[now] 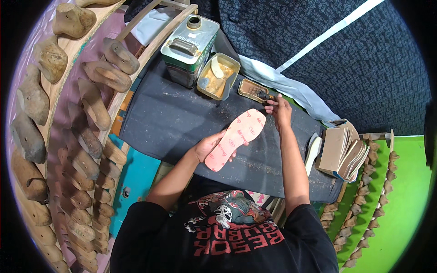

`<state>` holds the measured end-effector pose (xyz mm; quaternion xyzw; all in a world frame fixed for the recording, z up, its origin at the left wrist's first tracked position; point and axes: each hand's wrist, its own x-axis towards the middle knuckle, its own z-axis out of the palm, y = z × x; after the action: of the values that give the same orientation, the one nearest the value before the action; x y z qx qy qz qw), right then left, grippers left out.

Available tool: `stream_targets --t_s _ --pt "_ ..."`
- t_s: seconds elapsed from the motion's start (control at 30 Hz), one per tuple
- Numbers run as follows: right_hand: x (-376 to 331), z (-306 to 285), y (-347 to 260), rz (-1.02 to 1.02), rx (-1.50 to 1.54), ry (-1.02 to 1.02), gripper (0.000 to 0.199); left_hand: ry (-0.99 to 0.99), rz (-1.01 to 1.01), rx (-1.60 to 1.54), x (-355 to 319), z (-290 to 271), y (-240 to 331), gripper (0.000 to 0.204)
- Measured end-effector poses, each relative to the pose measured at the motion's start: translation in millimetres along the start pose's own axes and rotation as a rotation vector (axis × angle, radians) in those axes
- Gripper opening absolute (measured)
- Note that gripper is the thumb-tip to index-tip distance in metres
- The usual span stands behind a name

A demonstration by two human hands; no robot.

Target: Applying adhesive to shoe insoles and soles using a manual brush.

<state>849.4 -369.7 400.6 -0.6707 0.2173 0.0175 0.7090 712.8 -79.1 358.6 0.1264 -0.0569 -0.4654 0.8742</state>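
Pink and flat, the printed shoe insole [235,139] lies tilted over the dark cloth-covered worktop [168,118], and the left hand [207,146] supports it from below at its lower end, palm up, fingers closed on the edge, forearm bent inwards. The right hand [278,110] is stretched forward with a straight forearm, fingers pinched on a small brush [265,96] at the shallow brown glue tin [251,89]. The hands are apart.
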Motion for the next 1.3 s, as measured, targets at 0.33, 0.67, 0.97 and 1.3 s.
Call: stream_targets --t_s 0.33,0.67,0.97,1.3 --pt "-51.8 -74.6 13.6 0.057 0.025 0.104 0.060 0.009 0.076 0.068 29.2 39.5 -34.7 0.062" --pt "-129.1 -138.5 -16.4 0.203 0.568 -0.599 0.086 0.049 -0.147 0.115 96.3 82.8 -112.4 0.063" --pt "-106.3 -199.3 -4.4 0.164 0.219 -0.690 0.063 0.395 -0.010 0.496 107.3 132.5 -151.6 0.060" --pt "-161.5 -106.6 -1.9 0.165 -0.400 -1.034 0.047 0.697 0.195 0.707 -24.9 159.8 -209.1 0.056"
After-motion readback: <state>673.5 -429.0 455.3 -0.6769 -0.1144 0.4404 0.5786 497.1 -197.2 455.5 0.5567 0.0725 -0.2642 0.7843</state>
